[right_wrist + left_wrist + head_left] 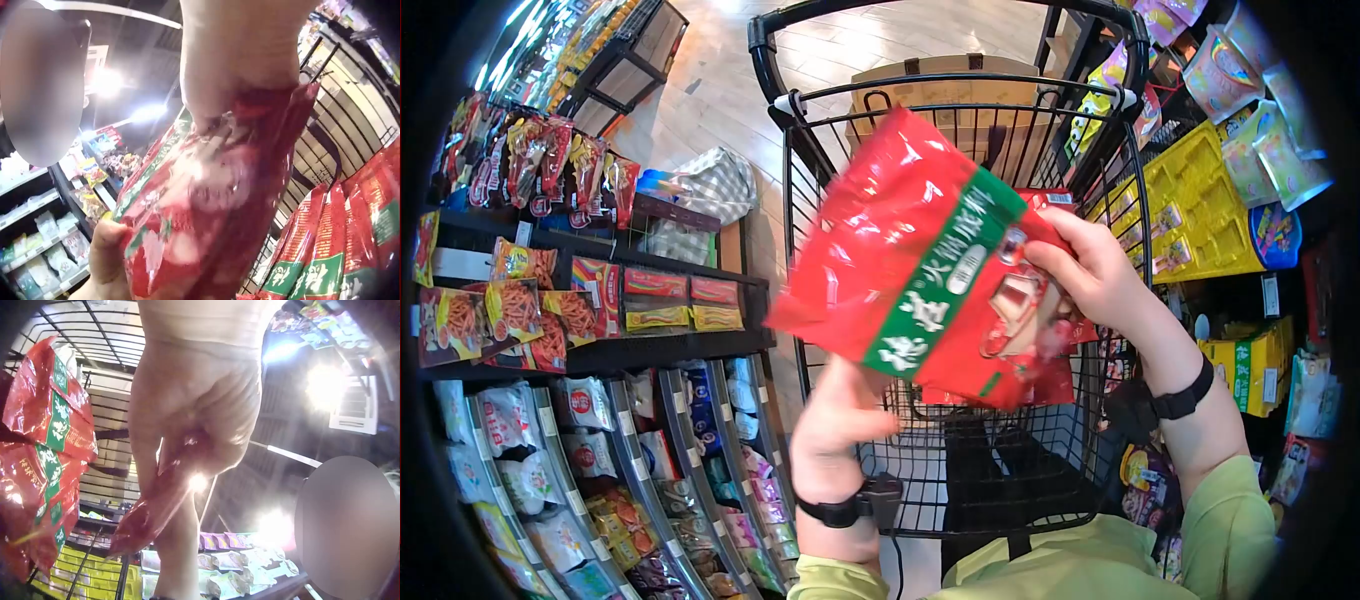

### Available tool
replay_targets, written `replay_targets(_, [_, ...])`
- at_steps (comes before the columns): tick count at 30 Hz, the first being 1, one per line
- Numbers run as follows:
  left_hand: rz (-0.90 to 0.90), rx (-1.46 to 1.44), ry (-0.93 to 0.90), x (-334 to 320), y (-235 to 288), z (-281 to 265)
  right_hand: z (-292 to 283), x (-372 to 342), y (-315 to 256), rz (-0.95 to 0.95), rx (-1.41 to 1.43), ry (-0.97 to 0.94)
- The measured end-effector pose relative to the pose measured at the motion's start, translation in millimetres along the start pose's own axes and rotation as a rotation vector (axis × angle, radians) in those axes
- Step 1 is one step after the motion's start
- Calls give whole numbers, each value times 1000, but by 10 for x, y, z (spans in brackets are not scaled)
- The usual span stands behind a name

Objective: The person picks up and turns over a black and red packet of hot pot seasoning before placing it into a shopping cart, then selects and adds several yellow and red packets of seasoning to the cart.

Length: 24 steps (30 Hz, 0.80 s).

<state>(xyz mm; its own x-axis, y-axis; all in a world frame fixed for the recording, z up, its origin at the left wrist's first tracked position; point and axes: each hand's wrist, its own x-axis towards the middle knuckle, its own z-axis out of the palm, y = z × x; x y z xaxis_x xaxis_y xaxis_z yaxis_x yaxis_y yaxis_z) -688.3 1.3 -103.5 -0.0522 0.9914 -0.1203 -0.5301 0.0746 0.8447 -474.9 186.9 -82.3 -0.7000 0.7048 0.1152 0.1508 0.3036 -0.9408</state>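
A glossy red food packet (850, 230) with a green lettered band is held tilted over the black wire shopping cart (990, 480). My right hand (1085, 265) pinches its upper right corner, thumb on the printed front. At the packet's lower left edge is my left hand (835, 420), its fingers hidden behind the packet in the head view. In the left wrist view, red wrapping runs between the curled fingers and thumb of that hand. More red packets (337, 231) with the same green bands stand in the cart, partly covered by the held one.
A cardboard box (960, 85) shows at the cart's far end. Shelves of bagged snacks (590, 400) line the left side, with a checkered cloth (715, 185) beyond them. To the right are a yellow display tray (1190, 200) and hanging pouches (1260, 140).
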Motion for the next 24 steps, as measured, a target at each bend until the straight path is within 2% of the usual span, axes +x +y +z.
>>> replay_targets(1, [134,-29,123,69,95,-16,-63,-63,-6,-2,-6,-6])
replay_targets(2, [270,-74,249,88,219,1,-117,-133,-37,75,-115,-64])
replay_targets(3, [383,28,377,63,287,-58,-140,-199,-58,152,-224,-122])
replay_targets(5, [573,295,600,47,319,-140,-73,-371,-12,123,-466,-254])
replay_targets(9, [407,284,464,36,248,-119,407,-710,164,273,-551,-533])
replay_targets(11, [326,325,478,67,195,-87,668,-793,303,266,-521,-555])
replay_targets(13, [321,311,489,93,165,-91,912,-826,438,238,-570,-609])
replay_targets(15, [185,307,522,109,152,-89,1034,-831,481,241,-584,-663])
replay_targets(17, [159,298,539,118,115,-113,1087,-783,428,250,-601,-722])
replay_targets(19, [123,345,550,111,81,-168,1029,-537,189,384,-692,-835])
replay_targets(21, [136,346,565,119,79,-190,1049,-353,268,276,-807,-561])
replay_targets(22, [135,352,562,122,86,-192,1023,-224,280,161,-865,-487])
replay_targets(24, [134,352,562,120,70,-196,971,26,369,-188,-1057,-439])
